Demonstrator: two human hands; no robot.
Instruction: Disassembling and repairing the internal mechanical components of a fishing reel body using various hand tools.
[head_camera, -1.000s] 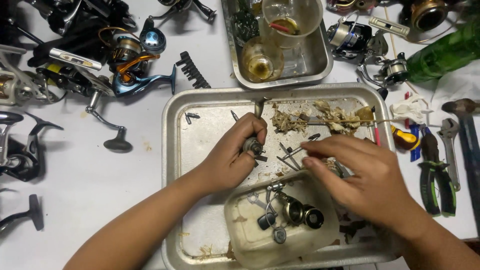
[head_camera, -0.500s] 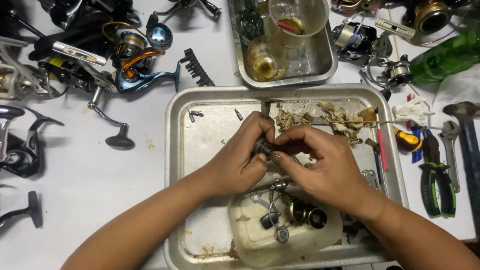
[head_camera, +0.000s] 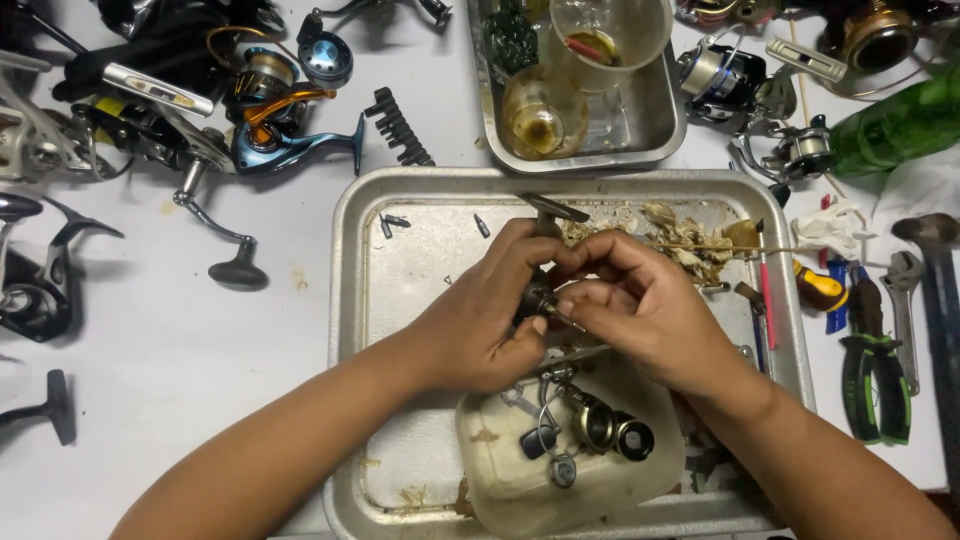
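Note:
Over a metal tray (head_camera: 400, 260), my left hand (head_camera: 480, 320) grips a small dark metal reel part (head_camera: 535, 298), with a thin flat piece sticking out above the fingers. My right hand (head_camera: 640, 305) meets it from the right, fingertips pinching the same part or a tiny piece on it; I cannot tell which. Just below my hands a shallow cream dish (head_camera: 500, 470) holds several small metal rings and parts (head_camera: 600, 425). Dirty wadding and a thin stick (head_camera: 690, 245) lie at the tray's far right.
Several fishing reels (head_camera: 270, 110) and handles lie on the white table at the left and top right. A second metal tray (head_camera: 655, 125) with plastic cups stands at the top. A green bottle (head_camera: 900, 120), pliers (head_camera: 875, 375), a wrench and a screwdriver lie at the right.
My right hand moved left from over the dish and joined my left hand on the small part. My left hand stayed nearly in place.

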